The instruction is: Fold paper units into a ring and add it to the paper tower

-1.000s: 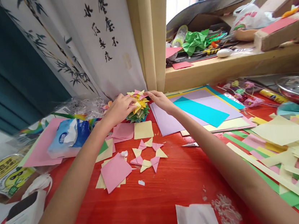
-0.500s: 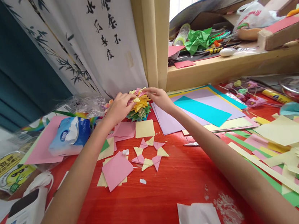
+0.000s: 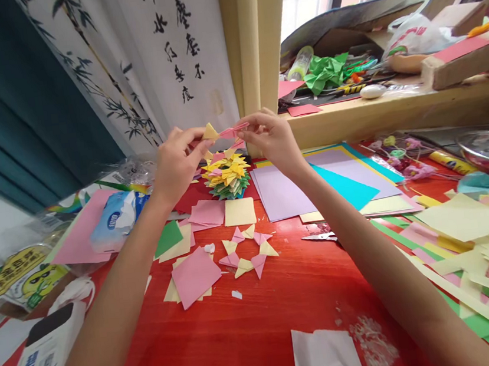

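Red wooden tabletop, strewn with paper squares and strips; cluttered windowsill behind. Steel bowl at right, contents blurred. White curtain bears brushed Chinese characters.

Left hand pinches a yellow folded triangle. Right hand pinches a pink folded piece. Their tips meet just above the origami stack.

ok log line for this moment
left hand: pinches yellow folded piece | right hand: pinches pink folded piece | both above paper flower
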